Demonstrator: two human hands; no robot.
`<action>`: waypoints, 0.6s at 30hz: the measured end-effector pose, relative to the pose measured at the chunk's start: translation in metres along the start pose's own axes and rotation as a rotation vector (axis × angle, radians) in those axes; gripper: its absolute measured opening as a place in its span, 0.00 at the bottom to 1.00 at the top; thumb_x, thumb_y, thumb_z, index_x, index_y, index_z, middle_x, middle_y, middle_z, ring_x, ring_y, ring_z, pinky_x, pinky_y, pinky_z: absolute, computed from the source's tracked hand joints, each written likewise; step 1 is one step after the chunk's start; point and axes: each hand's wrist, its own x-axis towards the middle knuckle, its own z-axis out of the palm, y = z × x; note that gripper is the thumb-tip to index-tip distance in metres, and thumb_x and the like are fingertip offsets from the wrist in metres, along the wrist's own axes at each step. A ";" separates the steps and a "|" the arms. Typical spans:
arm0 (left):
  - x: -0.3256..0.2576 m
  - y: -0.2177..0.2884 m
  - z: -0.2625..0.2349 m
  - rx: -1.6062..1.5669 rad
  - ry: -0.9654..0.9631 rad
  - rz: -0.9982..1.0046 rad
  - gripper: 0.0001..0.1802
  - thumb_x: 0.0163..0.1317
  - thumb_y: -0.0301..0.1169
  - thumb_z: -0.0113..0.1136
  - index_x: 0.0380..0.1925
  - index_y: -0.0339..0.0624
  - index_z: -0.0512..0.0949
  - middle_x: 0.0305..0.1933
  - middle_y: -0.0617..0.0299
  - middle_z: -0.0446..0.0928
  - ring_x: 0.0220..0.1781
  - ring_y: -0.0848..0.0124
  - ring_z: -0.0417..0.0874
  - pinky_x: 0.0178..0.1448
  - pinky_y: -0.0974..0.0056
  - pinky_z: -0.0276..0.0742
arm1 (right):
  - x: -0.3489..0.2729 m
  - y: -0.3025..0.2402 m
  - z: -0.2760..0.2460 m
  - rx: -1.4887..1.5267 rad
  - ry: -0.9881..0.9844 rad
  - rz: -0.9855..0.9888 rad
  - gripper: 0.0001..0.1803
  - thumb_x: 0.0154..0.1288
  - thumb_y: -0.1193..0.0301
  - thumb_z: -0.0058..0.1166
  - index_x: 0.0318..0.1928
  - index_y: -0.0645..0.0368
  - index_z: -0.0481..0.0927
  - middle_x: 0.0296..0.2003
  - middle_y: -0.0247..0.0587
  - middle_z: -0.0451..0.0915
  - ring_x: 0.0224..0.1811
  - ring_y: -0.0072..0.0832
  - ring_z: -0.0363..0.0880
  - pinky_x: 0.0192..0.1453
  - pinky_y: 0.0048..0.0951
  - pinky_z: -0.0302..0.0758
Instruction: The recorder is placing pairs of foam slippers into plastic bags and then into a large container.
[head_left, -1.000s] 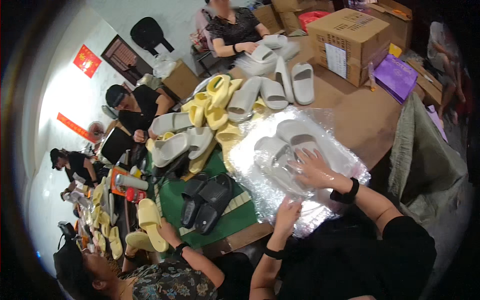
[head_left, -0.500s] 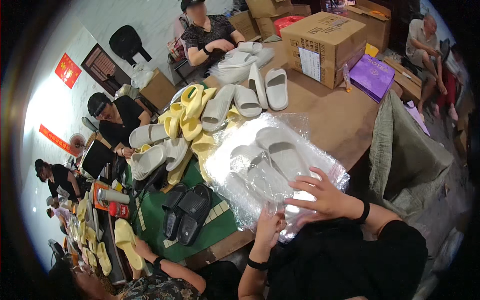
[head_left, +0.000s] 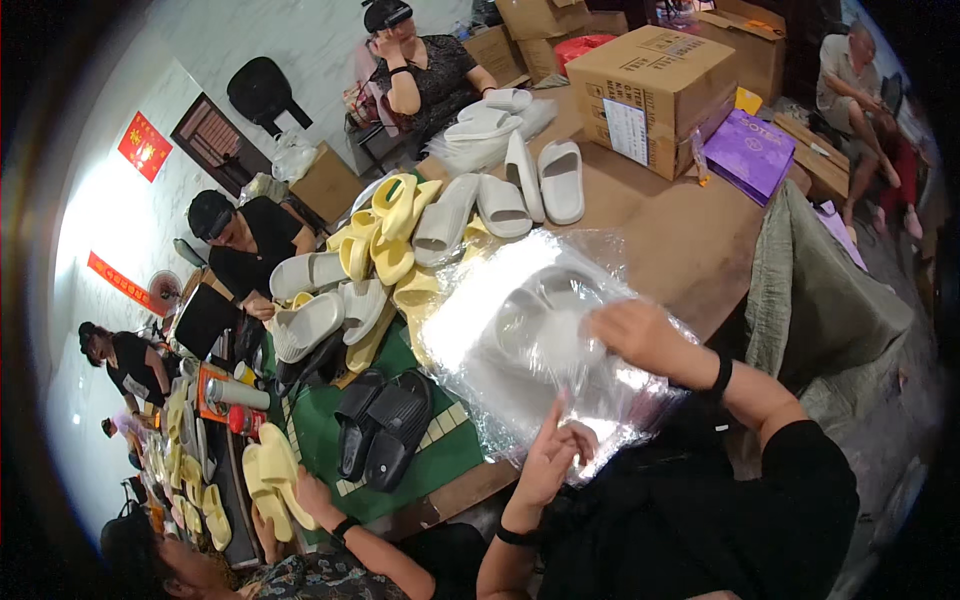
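A pair of grey slide slippers [head_left: 548,318] lies inside clear plastic on a stack of shiny clear plastic bags [head_left: 460,345] in front of me. Glare and motion blur hide part of the pair. My right hand [head_left: 645,335] is over the right side of the slippers, its fingers smeared by motion, so I cannot tell whether they grip the film. At the near edge of the stack is my left hand [head_left: 556,455], index finger stretched toward the plastic and the others loosely bent, holding nothing visible.
Yellow slippers [head_left: 392,258], loose grey slippers [head_left: 445,220] and black slippers [head_left: 398,430] lie left of the stack. A cardboard box [head_left: 650,100] and a purple box [head_left: 750,155] stand at the back right, above a woven sack [head_left: 820,290]. A co-worker's hand [head_left: 315,495] holds yellow slippers at lower left.
My left hand has let go of the plastic edge and extended its index finger. My right hand has moved up over the slippers. The far co-worker has raised a hand to the head.
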 end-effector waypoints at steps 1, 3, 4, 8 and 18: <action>0.000 0.000 -0.001 0.004 0.002 0.003 0.36 0.59 0.26 0.57 0.66 0.43 0.54 0.44 0.52 0.73 0.40 0.68 0.75 0.43 0.66 0.72 | 0.011 0.013 -0.008 -0.036 0.043 0.024 0.17 0.51 0.73 0.54 0.44 0.55 0.75 0.36 0.39 0.77 0.35 0.34 0.77 0.38 0.31 0.74; 0.016 -0.009 -0.016 1.350 0.260 0.524 0.35 0.57 0.31 0.60 0.65 0.44 0.60 0.52 0.46 0.70 0.54 0.55 0.71 0.59 0.53 0.65 | 0.022 0.040 -0.026 -0.115 0.113 0.096 0.16 0.51 0.74 0.53 0.44 0.55 0.75 0.35 0.39 0.77 0.34 0.35 0.76 0.38 0.33 0.73; 0.018 -0.015 -0.024 1.416 0.417 0.465 0.36 0.54 0.35 0.63 0.63 0.42 0.63 0.62 0.39 0.61 0.66 0.44 0.57 0.68 0.45 0.50 | 0.026 0.049 -0.036 -0.138 0.154 0.128 0.16 0.51 0.75 0.53 0.43 0.54 0.75 0.36 0.39 0.77 0.35 0.36 0.76 0.39 0.34 0.73; 0.018 -0.032 -0.060 1.707 0.817 0.191 0.44 0.53 0.42 0.65 0.66 0.40 0.57 0.68 0.32 0.44 0.71 0.37 0.43 0.70 0.40 0.41 | 0.014 0.100 -0.057 -0.301 0.178 0.042 0.18 0.50 0.76 0.54 0.45 0.53 0.75 0.40 0.41 0.77 0.40 0.39 0.76 0.45 0.37 0.72; 0.027 -0.037 -0.107 1.426 0.918 0.018 0.58 0.51 0.52 0.65 0.68 0.32 0.41 0.70 0.33 0.45 0.73 0.43 0.44 0.72 0.46 0.39 | -0.076 0.083 -0.001 -0.137 -0.157 0.435 0.22 0.53 0.76 0.48 0.51 0.52 0.76 0.50 0.46 0.74 0.52 0.44 0.70 0.57 0.42 0.67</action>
